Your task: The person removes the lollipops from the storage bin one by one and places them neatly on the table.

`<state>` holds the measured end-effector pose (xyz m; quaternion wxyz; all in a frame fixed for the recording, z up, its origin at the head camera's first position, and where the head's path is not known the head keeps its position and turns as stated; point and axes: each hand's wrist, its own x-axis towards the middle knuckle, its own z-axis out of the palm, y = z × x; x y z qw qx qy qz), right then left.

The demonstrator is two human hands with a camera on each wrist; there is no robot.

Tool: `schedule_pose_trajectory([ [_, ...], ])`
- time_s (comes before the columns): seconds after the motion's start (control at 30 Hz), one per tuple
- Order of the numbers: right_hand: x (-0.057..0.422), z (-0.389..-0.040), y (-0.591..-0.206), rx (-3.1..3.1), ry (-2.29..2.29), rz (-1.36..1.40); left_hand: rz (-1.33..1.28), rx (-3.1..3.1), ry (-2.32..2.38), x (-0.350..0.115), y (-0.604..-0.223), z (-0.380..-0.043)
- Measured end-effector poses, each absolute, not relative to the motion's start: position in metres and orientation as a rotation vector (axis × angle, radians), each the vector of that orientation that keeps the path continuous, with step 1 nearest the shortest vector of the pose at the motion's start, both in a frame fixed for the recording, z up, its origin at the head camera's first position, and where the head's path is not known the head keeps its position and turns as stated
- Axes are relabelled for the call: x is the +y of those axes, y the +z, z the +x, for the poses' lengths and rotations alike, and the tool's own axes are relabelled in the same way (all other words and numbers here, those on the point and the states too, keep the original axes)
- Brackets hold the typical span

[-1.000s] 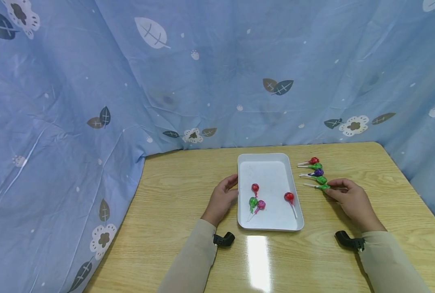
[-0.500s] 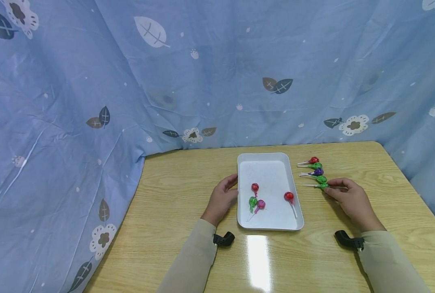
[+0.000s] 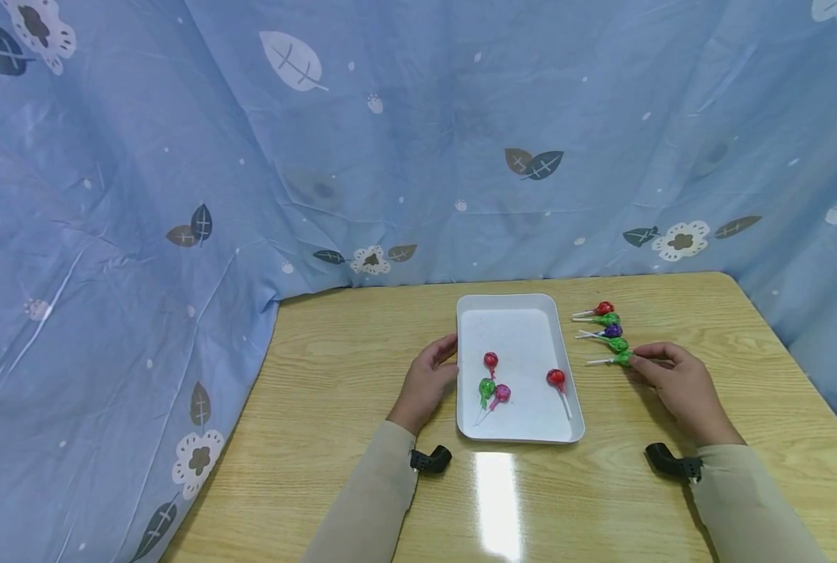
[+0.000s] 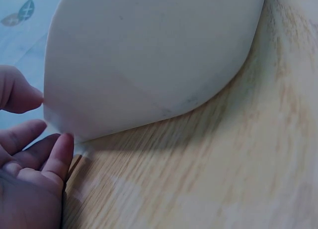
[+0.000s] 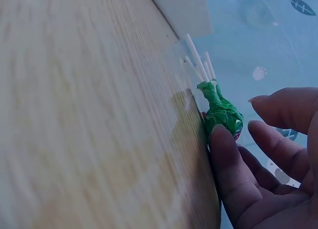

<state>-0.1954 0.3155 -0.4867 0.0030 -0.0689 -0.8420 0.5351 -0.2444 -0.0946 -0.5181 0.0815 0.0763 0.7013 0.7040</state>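
Note:
A white rectangular tray [image 3: 520, 332] lies on the table, holding red lollipops [image 3: 556, 378], a green lollipop [image 3: 486, 389] and a pink lollipop [image 3: 502, 393]. Against its left wall my left hand [image 3: 429, 385] rests, thumb and fingertips [image 4: 60, 152] spread at the rim. Right of the tray, several lollipops lie in a column, sticks leftward: red [image 3: 605, 308], green, purple [image 3: 612, 331], green [image 3: 618, 345]. At the nearest green lollipop [image 3: 623, 358] is my right hand [image 3: 677, 387]; one fingertip touches its wrapped head [image 5: 221, 112] in the right wrist view, the other fingers standing slightly apart.
The wooden table [image 3: 341, 375] ends at a blue patterned curtain [image 3: 418, 141] at the back and left. A bright light reflection [image 3: 497, 500] lies in front of the tray. Black wrist cameras [image 3: 431, 460] sit on both sleeves.
The nearest green lollipop has turned and shifted slightly, its stick end coming toward me and away from the neighbouring stick. Left hand and tray stay in place.

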Motion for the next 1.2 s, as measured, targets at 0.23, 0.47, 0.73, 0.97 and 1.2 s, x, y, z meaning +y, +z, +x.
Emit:
schedule_pose_trajectory([
  [0.23,0.316,-0.195,-0.485,-2.627,1.686,-0.242,0.224,2.094,2.11,-0.094,-0.518,-0.244],
  [0.47,0.318,-0.196,-0.486,-2.603,1.69,-0.252,0.228,2.094,2.112,-0.094,-0.517,-0.244],
  [0.73,0.32,-0.196,-0.486,-2.618,1.664,-0.249,0.218,2.094,2.106,-0.094,-0.517,-0.244],
  [0.97,0.319,-0.195,-0.482,-2.613,1.65,-0.237,0.224,2.089,2.109,-0.094,-0.517,-0.245],
  [1.2,0.313,-0.193,-0.475,-2.597,1.686,-0.229,0.215,2.092,2.101,-0.094,-0.516,-0.244],
])
